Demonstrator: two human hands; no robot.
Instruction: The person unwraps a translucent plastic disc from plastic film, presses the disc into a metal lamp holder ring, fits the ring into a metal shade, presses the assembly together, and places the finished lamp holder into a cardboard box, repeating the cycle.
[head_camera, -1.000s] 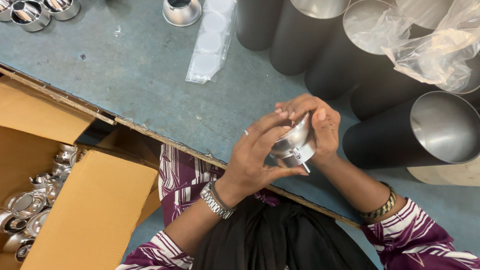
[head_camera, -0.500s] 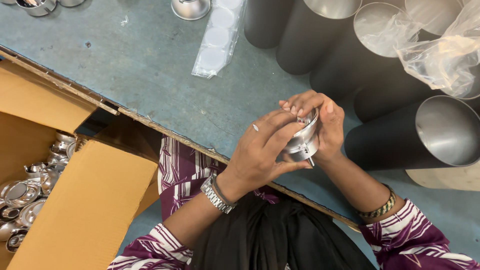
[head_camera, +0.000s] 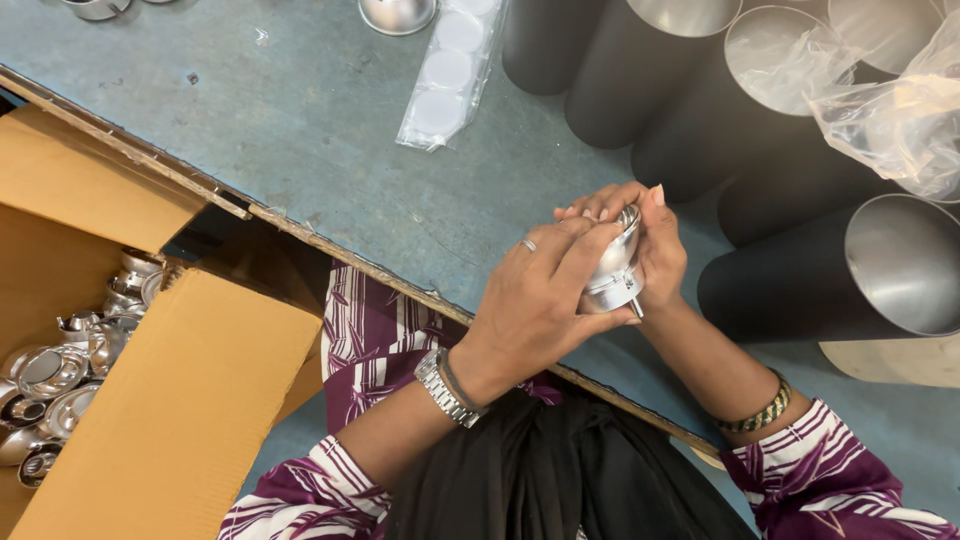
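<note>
We see a blue-grey, scuffed worktop (head_camera: 300, 150) and take it as our landmark. Along its far right side lie several dark cylindrical metal tubes (head_camera: 800, 290) with shiny insides, on their sides with open ends up toward us, one capped in crinkled clear plastic wrap (head_camera: 900, 120). Off the worktop's near left edge stands an open brown cardboard box (head_camera: 170, 400) holding many small shiny metal parts (head_camera: 50, 385), close to the left hand. On the worktop's far side lies a clear plastic strip of white round discs (head_camera: 447, 75).

Just above the worktop's near edge, both hands cup one small polished silver domed metal fitting (head_camera: 615, 270), raised close, probably for inspection or fitting. The left hand (head_camera: 535, 300) wraps its side, grip clamped; the right hand (head_camera: 655, 245) closes behind it, fingertips on its rim. It looks bright, mirror-like, with a stepped base.
</note>
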